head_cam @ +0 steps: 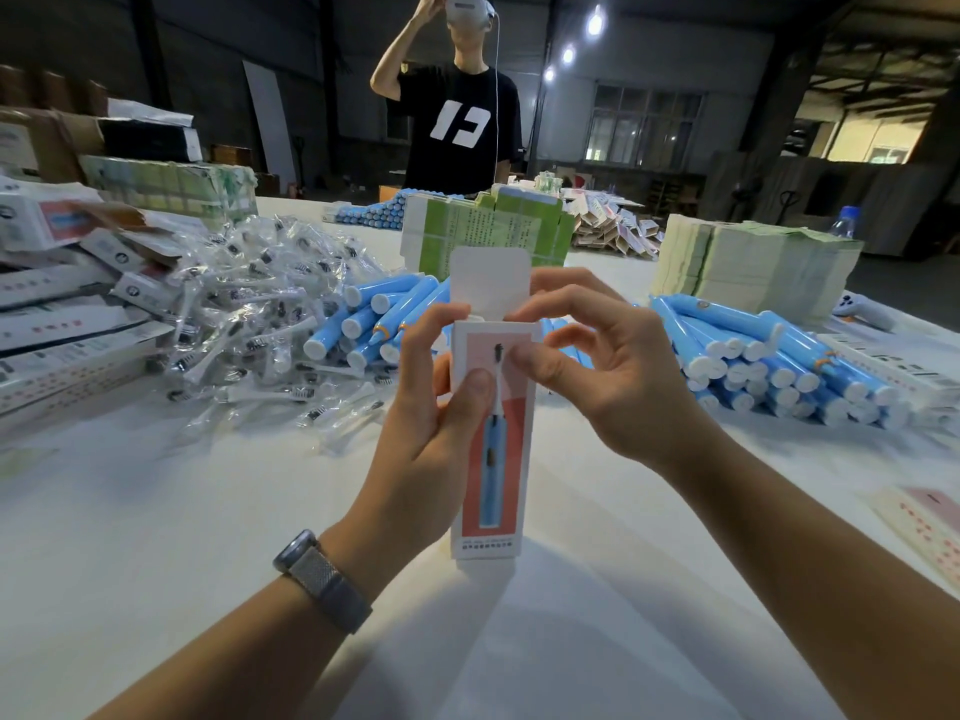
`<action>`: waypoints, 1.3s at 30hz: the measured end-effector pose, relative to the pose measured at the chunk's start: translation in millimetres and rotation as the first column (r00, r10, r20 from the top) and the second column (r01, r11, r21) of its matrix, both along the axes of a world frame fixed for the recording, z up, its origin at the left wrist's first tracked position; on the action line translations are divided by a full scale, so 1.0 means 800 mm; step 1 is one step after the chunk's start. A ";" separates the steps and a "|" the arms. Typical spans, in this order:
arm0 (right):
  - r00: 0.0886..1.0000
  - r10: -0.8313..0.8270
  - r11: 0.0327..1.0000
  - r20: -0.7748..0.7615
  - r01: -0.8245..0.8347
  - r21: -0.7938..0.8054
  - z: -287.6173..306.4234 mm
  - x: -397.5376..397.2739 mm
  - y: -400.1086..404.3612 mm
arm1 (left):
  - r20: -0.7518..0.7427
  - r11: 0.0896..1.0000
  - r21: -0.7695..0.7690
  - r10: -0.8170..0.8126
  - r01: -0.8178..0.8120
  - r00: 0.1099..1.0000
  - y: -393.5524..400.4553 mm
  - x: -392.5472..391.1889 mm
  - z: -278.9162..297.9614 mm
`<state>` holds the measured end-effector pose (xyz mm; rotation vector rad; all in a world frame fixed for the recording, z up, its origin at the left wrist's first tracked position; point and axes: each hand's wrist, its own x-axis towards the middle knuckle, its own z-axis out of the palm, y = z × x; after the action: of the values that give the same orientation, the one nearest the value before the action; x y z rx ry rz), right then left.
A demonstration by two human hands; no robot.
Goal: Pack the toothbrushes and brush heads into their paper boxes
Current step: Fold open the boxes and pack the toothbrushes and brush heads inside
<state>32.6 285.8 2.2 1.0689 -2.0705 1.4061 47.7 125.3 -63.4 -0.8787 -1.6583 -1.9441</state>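
Closing step, by the look of it: box [493, 423] upright over the bench [156, 537], top flap raised. Gripped at mid-height by left hand [431, 402], thumb on the front. Right hand [587, 366] beside the box top, fingertips pinching at its side tab. Next: fold tabs, tuck flap. Toothbrushes [374, 324] behind the box.

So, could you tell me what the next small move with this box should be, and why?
Probably fold the top flap down and tuck it in. The left hand grips the upright paper box, the right hand pinches at its open mouth, and a white end shows inside.
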 end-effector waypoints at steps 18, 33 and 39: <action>0.997 0.082 0.994 0.002 -0.082 -0.072 0.009 0.007 -0.006 | -0.031 0.999 0.006 -0.051 0.052 0.998 0.001 0.003 0.000; 1.000 -0.019 0.999 -0.023 0.020 0.043 0.018 0.021 -0.017 | -0.026 0.995 0.058 0.077 -0.076 0.997 0.004 0.015 0.016; 0.968 -0.159 0.981 -0.195 0.176 0.075 0.020 0.023 -0.019 | -0.028 0.989 -0.029 0.143 -0.144 0.989 0.007 0.007 0.005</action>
<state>50.9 270.9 17.9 0.9947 -2.0506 1.0936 53.7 130.8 -59.0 -0.7696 -1.6920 -1.8079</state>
